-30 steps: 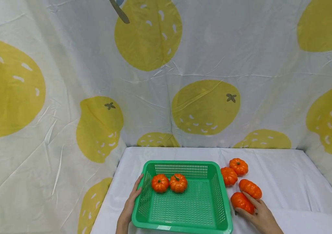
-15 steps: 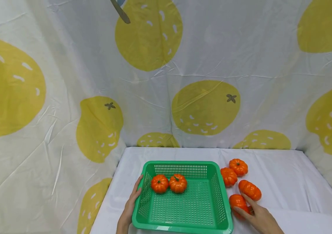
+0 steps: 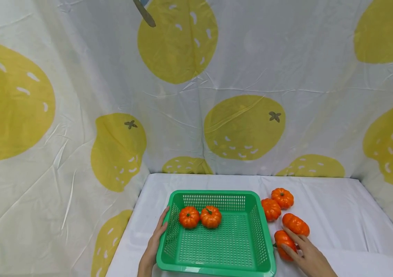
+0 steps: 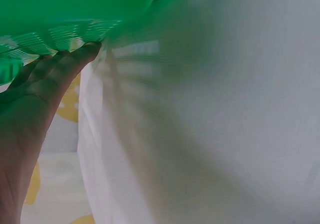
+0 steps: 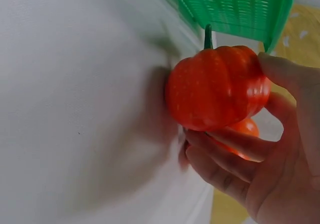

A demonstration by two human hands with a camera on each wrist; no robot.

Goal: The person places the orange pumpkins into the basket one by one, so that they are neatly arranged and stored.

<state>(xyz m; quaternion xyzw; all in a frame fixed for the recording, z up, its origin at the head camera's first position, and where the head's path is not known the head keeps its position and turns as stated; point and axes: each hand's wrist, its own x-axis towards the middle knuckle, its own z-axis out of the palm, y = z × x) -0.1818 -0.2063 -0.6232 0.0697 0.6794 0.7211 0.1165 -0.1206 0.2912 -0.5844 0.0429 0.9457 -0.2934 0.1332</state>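
Note:
Straight fingers of my left hand (image 3: 153,244) rest along the left side of a green plastic basket (image 3: 217,270); in the left wrist view this hand (image 4: 37,101) touches the slotted wall. Inside the basket, towards the back left, sit two small orange pumpkins, one (image 3: 189,217) beside the other (image 3: 211,217). Right of the basket, my right hand (image 3: 308,256) holds another orange pumpkin (image 3: 284,245) between thumb and fingers. In the right wrist view, the thumb presses one side of this pumpkin (image 5: 217,88), fingers curl under it, and its green stem points towards the basket.
Three more orange pumpkins lie on the white cloth right of the basket: one (image 3: 270,209) close to its rim, one (image 3: 282,198) behind, and one (image 3: 295,224) just beyond my right fingers. A lemon-print curtain (image 3: 182,127) encloses the table's back and sides.
The pumpkin in my right hand has turned and shifted slightly; its stem, earlier facing the front, then near the hand, now faces the basket. My left hand and the basket stay put.

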